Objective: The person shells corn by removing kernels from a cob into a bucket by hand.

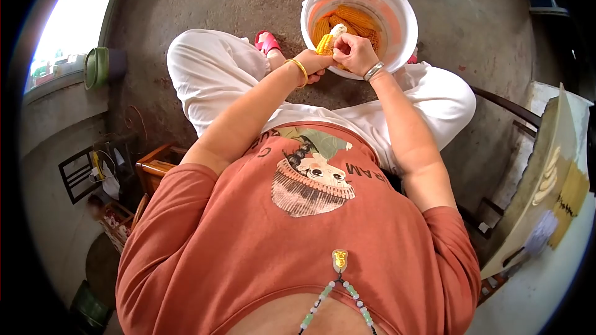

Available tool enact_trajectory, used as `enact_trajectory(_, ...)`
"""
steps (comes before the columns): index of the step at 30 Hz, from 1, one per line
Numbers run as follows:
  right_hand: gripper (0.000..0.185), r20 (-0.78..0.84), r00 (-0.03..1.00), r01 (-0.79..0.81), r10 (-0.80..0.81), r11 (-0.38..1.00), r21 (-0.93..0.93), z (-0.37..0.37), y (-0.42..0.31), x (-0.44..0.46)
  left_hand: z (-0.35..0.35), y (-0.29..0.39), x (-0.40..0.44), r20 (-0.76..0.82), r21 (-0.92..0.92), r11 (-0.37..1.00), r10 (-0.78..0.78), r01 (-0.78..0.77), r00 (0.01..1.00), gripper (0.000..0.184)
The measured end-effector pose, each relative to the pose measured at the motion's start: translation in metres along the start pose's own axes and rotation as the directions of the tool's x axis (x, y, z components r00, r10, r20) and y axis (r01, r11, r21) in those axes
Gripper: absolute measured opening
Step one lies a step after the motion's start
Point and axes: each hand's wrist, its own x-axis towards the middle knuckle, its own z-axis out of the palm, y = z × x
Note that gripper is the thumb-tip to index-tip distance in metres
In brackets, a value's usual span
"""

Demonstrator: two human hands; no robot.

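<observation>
Necklace point(339, 260) foremost, left hand point(314, 63) and right hand point(356, 54) hold corn point(325, 44) at the bucket point(402, 9).

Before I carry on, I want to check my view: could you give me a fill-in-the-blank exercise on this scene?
The left hand, at the cob, wears a ____ bangle.
The right hand wears a ____ bracelet.
Other cobs lie inside the ____.
The trousers are ____.
Missing words: gold; silver; bucket; white.
</observation>
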Motion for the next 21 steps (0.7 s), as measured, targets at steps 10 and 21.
enact_trajectory(10,0.011,-0.001,0.993,-0.121,0.121,0.990,0.067,-0.001,0.001,-0.007,0.013,0.003,0.000,-0.214,0.255,0.967,0.045,0.012,0.976,0.038)
enact_trajectory(21,0.012,0.009,1.000,0.009,-0.008,0.996,-0.093,0.000,0.007,-0.008,0.015,0.008,0.001,-0.264,0.460,0.886,0.081,0.052,0.961,0.041)
